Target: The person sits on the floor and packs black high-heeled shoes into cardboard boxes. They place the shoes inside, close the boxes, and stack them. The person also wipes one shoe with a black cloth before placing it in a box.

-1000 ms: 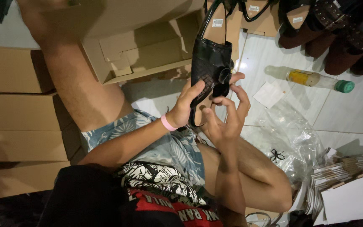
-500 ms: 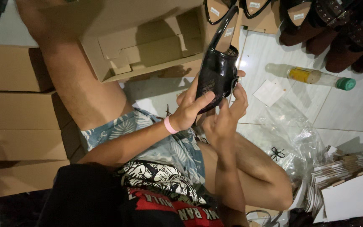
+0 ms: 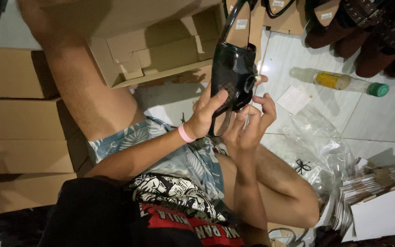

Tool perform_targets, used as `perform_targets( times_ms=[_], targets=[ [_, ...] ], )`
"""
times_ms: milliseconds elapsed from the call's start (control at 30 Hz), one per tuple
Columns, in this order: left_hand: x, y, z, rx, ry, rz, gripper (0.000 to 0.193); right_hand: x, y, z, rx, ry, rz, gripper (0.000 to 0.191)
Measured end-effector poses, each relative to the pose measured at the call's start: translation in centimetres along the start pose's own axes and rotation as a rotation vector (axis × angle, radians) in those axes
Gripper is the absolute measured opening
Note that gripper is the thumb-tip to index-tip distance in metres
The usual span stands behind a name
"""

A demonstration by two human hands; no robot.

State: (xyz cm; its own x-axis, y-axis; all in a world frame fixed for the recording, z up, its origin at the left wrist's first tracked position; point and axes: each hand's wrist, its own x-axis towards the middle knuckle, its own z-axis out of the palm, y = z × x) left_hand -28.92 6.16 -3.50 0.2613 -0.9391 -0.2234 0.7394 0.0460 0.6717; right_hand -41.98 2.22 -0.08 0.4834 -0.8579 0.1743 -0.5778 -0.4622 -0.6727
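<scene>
fingers (image 3: 216,101) of left hand (image 3: 204,116) clasped on black sandal (image 3: 234,73). right hand (image 3: 250,126) fingertips pinching its buckle edge. above white tile floor (image 3: 334,114), beside plastic bottle (image 3: 339,82).

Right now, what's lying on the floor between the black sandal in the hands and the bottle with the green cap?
In the head view, a small white paper card lies on the tile between the black sandal and the bottle.

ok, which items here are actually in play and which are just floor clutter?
In hand:
black sandal
left hand, gripping it
right hand, fingers at its strap

Lying about:
plastic bottle
open cardboard box
clear plastic bags
brown shoes
paper slip
</scene>
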Motion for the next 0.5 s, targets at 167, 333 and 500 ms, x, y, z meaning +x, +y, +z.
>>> perform_targets(
  times_ms=[167, 333, 500],
  targets=[
    [0.5, -0.1, 0.0, -0.249, -0.055, 0.032, 0.055, 0.8, -0.6, -1.0, 0.082, 0.02, 0.045, 0.008],
    [0.3, -0.4, -0.5, -0.141, -0.034, 0.029, 0.056, 1.2, -0.5, -1.5, 0.04, -0.024, 0.0, 0.02],
    [-0.3, 0.0, -0.3, 0.025, -0.034, 0.062, 0.063, 1.1, -0.1, -1.3, 0.098, -0.066, 0.046, 0.014]
  ],
)
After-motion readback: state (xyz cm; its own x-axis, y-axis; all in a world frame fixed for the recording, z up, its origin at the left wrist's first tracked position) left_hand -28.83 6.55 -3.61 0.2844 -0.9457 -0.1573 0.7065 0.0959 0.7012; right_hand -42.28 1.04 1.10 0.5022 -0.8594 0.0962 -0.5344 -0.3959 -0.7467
